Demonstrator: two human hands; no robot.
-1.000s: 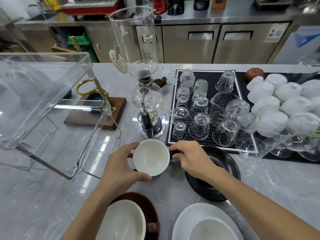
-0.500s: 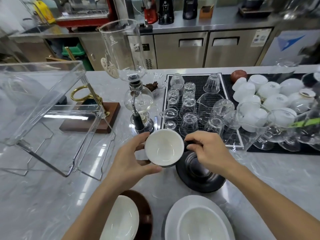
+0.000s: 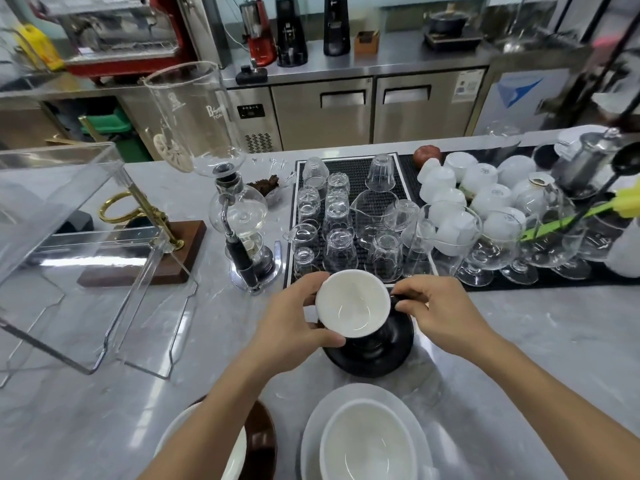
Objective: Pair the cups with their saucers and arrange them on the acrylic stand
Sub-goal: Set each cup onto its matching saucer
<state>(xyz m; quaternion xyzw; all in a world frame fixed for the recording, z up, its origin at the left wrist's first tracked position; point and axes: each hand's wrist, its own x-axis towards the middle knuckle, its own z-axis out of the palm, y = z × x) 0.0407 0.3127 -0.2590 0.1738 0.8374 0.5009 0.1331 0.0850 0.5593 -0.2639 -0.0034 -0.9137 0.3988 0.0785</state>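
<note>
A cup (image 3: pixel 353 303), white inside and black outside, is held over the black saucer (image 3: pixel 391 355) on the grey counter. My left hand (image 3: pixel 294 317) cups its left side. My right hand (image 3: pixel 440 313) pinches its black handle on the right. Whether the cup rests on the saucer or hovers just above it I cannot tell. Near the bottom edge sit a white cup on a white saucer (image 3: pixel 367 441) and a white-lined cup on a brown saucer (image 3: pixel 259 441), partly hidden by my left forearm. The clear acrylic stand (image 3: pixel 86 244) is at the left.
A glass siphon brewer (image 3: pixel 239 216) stands just behind my left hand. A black mat (image 3: pixel 360 174) carries several upturned glasses. Further right are several upturned white cups (image 3: pixel 481 192) and stemmed glasses. A wooden base with a brass ring (image 3: pixel 138 251) sits behind the stand.
Both hands carried the cup to the right, from beside the black saucer to over its middle. The view also shifted and tilted up.
</note>
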